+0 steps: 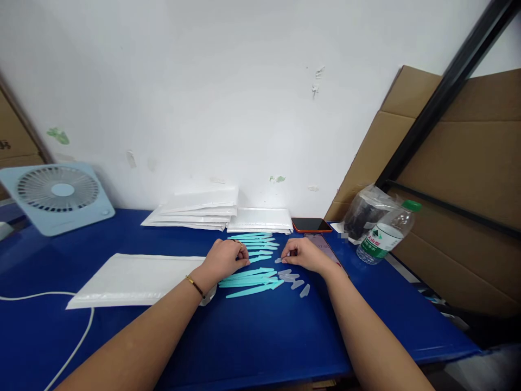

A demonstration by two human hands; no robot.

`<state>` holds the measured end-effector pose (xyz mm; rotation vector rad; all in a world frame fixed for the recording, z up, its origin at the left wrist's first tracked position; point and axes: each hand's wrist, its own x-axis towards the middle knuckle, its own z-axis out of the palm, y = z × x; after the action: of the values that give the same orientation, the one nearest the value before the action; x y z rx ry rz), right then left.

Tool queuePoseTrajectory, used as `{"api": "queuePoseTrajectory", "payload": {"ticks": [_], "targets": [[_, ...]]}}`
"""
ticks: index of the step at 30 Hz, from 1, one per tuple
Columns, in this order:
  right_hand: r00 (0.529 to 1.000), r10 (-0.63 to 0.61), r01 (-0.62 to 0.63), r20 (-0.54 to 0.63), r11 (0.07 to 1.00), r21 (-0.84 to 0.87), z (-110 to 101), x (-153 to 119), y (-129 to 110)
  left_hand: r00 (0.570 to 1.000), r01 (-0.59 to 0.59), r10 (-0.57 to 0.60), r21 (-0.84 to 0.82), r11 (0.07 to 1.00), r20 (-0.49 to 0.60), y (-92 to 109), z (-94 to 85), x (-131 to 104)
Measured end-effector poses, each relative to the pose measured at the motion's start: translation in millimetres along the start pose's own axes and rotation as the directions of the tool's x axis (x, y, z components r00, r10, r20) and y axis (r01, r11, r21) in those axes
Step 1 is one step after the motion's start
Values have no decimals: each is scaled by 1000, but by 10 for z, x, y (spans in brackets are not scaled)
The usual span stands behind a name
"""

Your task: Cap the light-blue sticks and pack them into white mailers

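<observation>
Teal eyebrow razors (253, 280) lie side by side in two groups on the blue table. My left hand (228, 259) is closed, thumb and fingers pinched at the handle end of one razor (260, 258) in the gap between the groups. To its right, my right hand (303, 254) pinches a small clear blade cap (278, 260) close to that razor's head. Several more loose translucent caps (297, 284) are scattered just below my right hand. A white padded mailer (122, 277) lies flat at the left, partly under my left wrist.
Stacked white mailers (195, 209) rest against the wall. A light blue fan (61, 193) stands at the left, with a white cable (81, 336) in front. Two phones (312, 225), a water bottle (385, 233) and a plastic-wrapped dark item (364, 214) are at the right.
</observation>
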<state>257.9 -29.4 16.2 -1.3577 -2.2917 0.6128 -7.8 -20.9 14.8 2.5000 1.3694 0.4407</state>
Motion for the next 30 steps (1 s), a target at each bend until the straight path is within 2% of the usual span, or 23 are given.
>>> {"api": "queuePoseTrajectory", "payload": {"ticks": [7, 11, 17, 20, 24, 27, 28, 30], "targets": [[998, 53, -54, 27, 998, 36, 25, 40, 43, 999, 11, -10, -35, 999, 41, 9, 20, 6], [1000, 22, -21, -7, 999, 49, 37, 47, 32, 999, 15, -14, -24, 1000, 38, 16, 7, 7], [999, 30, -31, 19, 998, 58, 79, 42, -31, 999, 19, -19, -13, 1000, 27, -8, 18, 9], [1000, 19, -18, -24, 999, 46, 180, 106, -60, 1000, -2, 2, 2, 1000, 12, -2, 63, 35], [989, -23, 23, -146, 1000, -2, 283, 211, -64, 998, 8, -3, 76, 997, -70, 49, 123, 78], [981, -25, 20, -193, 999, -28, 199, 196, -48, 992, 18, -7, 87, 996, -126, 75, 90, 66], [984, -27, 25, -178, 1000, -16, 137, 165, -41, 992, 14, -6, 67, 998, -124, 74, 61, 49], [997, -42, 44, -69, 999, 27, -5, 80, -25, 998, -5, 5, 0, 1000, -61, 57, -8, 8]]}}
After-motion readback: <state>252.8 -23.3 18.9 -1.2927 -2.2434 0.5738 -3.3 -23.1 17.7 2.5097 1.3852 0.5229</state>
